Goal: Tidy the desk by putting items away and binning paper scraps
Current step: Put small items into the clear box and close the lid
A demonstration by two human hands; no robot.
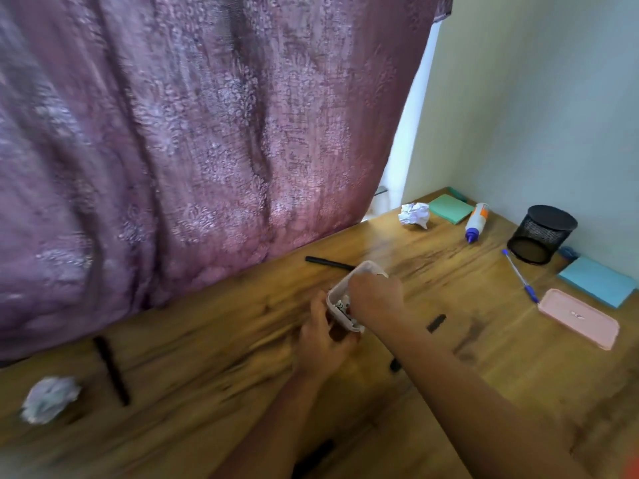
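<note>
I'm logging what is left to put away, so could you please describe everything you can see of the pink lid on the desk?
The pink lid is a shallow rounded rectangle, apparently plastic, with a raised rim and a small pale mark at its centre. It lies flat on the wooden desk near the right edge, skewed to that edge. Neither hand touches it. A blue pen lies just beyond its far corner and a blue notepad sits behind it; contact with either is unclear.

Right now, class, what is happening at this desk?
A person's left hand holds a small clear plastic box above the wooden desk, while the right hand reaches into it. Two crumpled white paper balls, a black pen and a blue pen still lie loose. The pink lid sits apart.
</note>
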